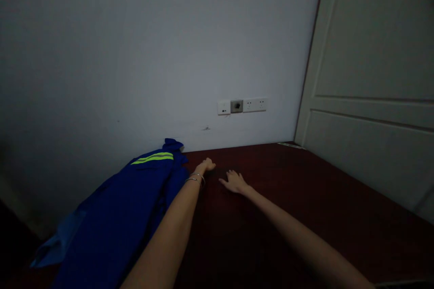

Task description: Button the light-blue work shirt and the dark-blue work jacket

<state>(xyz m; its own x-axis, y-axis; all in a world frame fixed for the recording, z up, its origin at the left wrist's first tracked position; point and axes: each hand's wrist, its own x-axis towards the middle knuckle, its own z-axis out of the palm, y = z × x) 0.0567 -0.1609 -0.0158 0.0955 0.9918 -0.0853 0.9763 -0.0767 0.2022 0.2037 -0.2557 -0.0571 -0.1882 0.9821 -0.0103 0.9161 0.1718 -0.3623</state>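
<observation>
My right hand (pixel 234 182) lies palm down on the dark red tabletop (pixel 271 216), its fingers spread with nothing in them. Just to its left, and a little farther away, my left hand (pixel 207 165) is on the same surface with its fingers curled in. Whether anything is inside those fingers is hidden from me. Thin bangles (pixel 195 179) circle the left wrist. Left of that forearm is a blue garment (pixel 118 207) with a yellow-green and grey reflective stripe (pixel 152 158); neither hand grips it.
A pale wall (pixel 135 54) rises behind the tabletop, carrying a row of sockets (pixel 254 105) and a grey switch plate (pixel 236 106). A panelled white door or cabinet front (pixel 369 81) borders the right side. Lighter blue cloth (pixel 64 237) shows at the lower left.
</observation>
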